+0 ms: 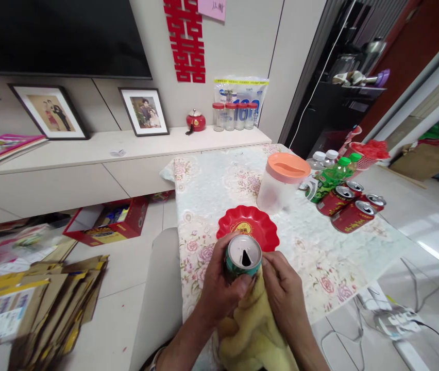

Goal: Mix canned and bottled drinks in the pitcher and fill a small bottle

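My left hand (223,283) is wrapped round a green drink can (244,253), whose opened top faces up toward me. Pinched in my right hand (283,283) is a yellow cloth (256,330), pressed near the can's right side. The rest of the cloth hangs down in folds toward my lap. Just behind the can, a red scalloped plate (268,232) with a gold design lies on the flowered tablecloth (219,180); the can and my hands cover its near part.
A clear pitcher (275,193) with an orange lid stands beyond the plate. To its right are several red cans (353,216) and green-capped bottles (333,178). Flattened cardboard (57,288) and a red box (130,226) lie on the floor at left. Cables and a power strip (412,355) lie at right.
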`<state>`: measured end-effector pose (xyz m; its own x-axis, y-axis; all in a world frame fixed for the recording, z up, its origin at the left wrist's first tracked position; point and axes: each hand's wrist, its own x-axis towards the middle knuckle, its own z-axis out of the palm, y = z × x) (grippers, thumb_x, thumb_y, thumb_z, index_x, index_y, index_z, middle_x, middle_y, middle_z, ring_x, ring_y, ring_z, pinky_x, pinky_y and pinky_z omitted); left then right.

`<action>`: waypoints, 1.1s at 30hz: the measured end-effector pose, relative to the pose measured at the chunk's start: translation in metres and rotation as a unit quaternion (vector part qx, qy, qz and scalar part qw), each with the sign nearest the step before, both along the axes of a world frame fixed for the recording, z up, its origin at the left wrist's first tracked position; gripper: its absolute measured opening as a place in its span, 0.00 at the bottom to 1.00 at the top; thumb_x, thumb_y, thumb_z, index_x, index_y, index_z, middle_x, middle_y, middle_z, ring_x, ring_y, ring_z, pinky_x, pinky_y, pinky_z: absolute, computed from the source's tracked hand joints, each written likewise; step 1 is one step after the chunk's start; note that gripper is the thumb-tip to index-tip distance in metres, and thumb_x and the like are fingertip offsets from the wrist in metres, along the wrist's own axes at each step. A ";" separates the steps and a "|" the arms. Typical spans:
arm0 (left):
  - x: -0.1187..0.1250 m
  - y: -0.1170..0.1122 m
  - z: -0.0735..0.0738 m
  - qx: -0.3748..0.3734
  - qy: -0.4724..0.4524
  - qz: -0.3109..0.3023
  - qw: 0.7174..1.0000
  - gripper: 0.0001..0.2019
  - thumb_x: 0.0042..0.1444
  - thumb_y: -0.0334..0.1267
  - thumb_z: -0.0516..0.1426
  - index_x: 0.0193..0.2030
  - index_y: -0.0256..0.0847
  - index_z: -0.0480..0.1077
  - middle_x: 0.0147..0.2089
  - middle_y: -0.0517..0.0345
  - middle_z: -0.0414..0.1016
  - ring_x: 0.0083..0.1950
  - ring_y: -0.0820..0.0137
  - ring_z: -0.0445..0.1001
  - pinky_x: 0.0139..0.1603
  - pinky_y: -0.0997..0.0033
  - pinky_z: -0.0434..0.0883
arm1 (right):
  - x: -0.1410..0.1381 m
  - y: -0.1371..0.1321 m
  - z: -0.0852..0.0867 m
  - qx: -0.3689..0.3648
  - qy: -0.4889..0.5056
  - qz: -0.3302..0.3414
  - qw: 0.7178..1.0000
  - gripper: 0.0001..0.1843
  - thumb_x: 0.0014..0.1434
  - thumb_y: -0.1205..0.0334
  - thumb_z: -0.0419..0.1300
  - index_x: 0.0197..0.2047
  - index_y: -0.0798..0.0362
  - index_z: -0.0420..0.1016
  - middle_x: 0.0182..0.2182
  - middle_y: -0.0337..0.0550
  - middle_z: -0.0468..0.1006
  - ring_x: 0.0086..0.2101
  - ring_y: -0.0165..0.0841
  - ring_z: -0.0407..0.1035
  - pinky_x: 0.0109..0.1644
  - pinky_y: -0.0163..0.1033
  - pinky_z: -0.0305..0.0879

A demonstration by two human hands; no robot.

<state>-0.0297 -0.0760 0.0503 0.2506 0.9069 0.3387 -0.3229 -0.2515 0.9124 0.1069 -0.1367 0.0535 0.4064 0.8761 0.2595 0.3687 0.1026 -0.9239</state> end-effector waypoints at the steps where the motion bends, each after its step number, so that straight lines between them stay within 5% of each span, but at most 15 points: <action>1: 0.000 0.000 0.001 -0.004 -0.002 0.007 1.000 0.31 0.50 0.28 0.64 0.62 0.53 0.70 0.57 0.59 0.77 0.56 0.66 0.78 0.57 0.69 0.76 | -0.002 0.000 -0.001 0.001 -0.009 0.001 1.000 0.12 0.71 0.56 0.58 0.44 0.49 0.83 0.37 0.40 0.79 0.38 0.30 0.73 0.43 0.35 0.68; 7: -0.006 0.007 0.013 -0.053 0.005 0.073 0.996 0.31 0.48 0.28 0.65 0.61 0.48 0.69 0.56 0.56 0.78 0.52 0.65 0.80 0.52 0.69 0.79 | -0.016 0.000 -0.013 -0.001 -0.052 0.011 0.999 0.11 0.72 0.60 0.55 0.44 0.49 0.79 0.38 0.40 0.79 0.38 0.31 0.74 0.43 0.35 0.69; 13: -0.016 0.017 0.018 -0.071 0.016 0.134 0.988 0.34 0.46 0.28 0.63 0.63 0.49 0.69 0.65 0.54 0.74 0.63 0.60 0.76 0.61 0.65 0.76 | -0.041 0.003 -0.028 -0.029 -0.094 0.068 0.993 0.10 0.69 0.62 0.56 0.39 0.52 0.79 0.35 0.45 0.77 0.36 0.35 0.73 0.39 0.38 0.68; 19: -0.013 0.019 0.017 -0.115 -0.020 0.083 0.990 0.33 0.49 0.33 0.65 0.63 0.50 0.69 0.62 0.55 0.76 0.61 0.59 0.77 0.60 0.62 0.76 | -0.042 0.006 -0.016 -0.050 -0.083 0.192 0.977 0.13 0.72 0.63 0.54 0.40 0.49 0.79 0.37 0.39 0.81 0.36 0.32 0.75 0.40 0.35 0.70; 25: -0.002 0.012 0.008 -0.142 -0.056 0.037 0.988 0.33 0.51 0.42 0.70 0.64 0.50 0.68 0.61 0.53 0.76 0.58 0.59 0.78 0.56 0.62 0.78 | -0.027 0.002 -0.021 -0.011 -0.088 0.062 0.994 0.13 0.73 0.59 0.53 0.44 0.49 0.78 0.44 0.47 0.79 0.45 0.39 0.71 0.50 0.45 0.68; 30: 0.007 0.001 0.000 -0.176 -0.073 -0.001 0.982 0.30 0.53 0.44 0.70 0.62 0.50 0.69 0.55 0.56 0.78 0.53 0.64 0.79 0.53 0.67 0.78 | -0.012 0.001 -0.031 0.010 -0.068 -0.027 0.997 0.15 0.73 0.57 0.54 0.37 0.49 0.77 0.34 0.42 0.77 0.36 0.34 0.72 0.39 0.39 0.69; 33: 0.011 -0.004 -0.004 -0.158 -0.032 0.000 0.987 0.29 0.53 0.43 0.71 0.60 0.50 0.69 0.54 0.57 0.77 0.53 0.64 0.78 0.54 0.68 0.77 | -0.001 -0.004 -0.022 0.019 -0.042 -0.062 0.997 0.13 0.74 0.57 0.53 0.45 0.48 0.78 0.41 0.42 0.80 0.41 0.33 0.75 0.45 0.38 0.73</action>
<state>-0.0187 -0.0803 0.0465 0.2375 0.9699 0.0543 -0.3819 0.0418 0.9232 0.1056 -0.1409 0.0319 0.4855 0.8099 0.3293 0.4571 0.0859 -0.8852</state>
